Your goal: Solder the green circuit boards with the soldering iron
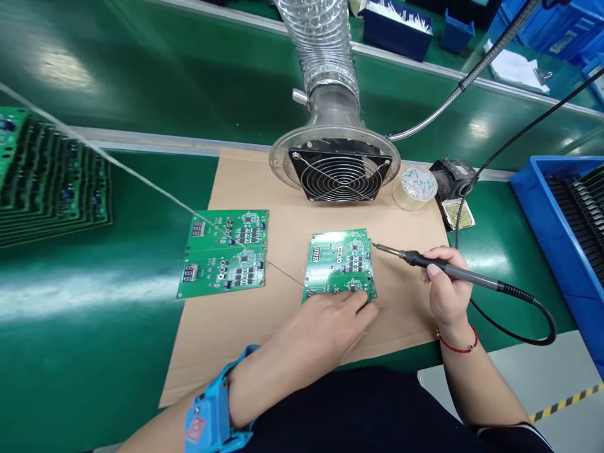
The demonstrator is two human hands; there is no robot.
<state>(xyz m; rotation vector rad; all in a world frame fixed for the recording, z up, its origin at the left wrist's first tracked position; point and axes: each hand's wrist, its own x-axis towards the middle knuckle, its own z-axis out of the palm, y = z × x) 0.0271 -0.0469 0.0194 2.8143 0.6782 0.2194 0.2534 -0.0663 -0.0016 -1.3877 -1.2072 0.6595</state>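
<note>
My left hand (pixel 330 321) lies over the near edge of a green circuit board (pixel 337 258), fingers bent and pressed onto it. What sits under the fingers is hidden. A thin wire, looking like solder wire (pixel 141 179), runs from the far left across a second circuit board (pixel 224 255) toward that hand; its end is out of sight. In my right hand (pixel 448 286) is a soldering iron (pixel 453 270), gripped like a pen. Its tip points left, close by the right edge of the board under my left hand. The second board lies flat to the left.
Brown cardboard (pixel 287 220) lies under both boards. Above stands a fume extractor fan (pixel 342 170) on a duct. A tape roll (pixel 415 187) and iron stand (pixel 455 179) are behind right. Stacked boards (pixel 56 176) are left; a blue bin (pixel 542 207) is right.
</note>
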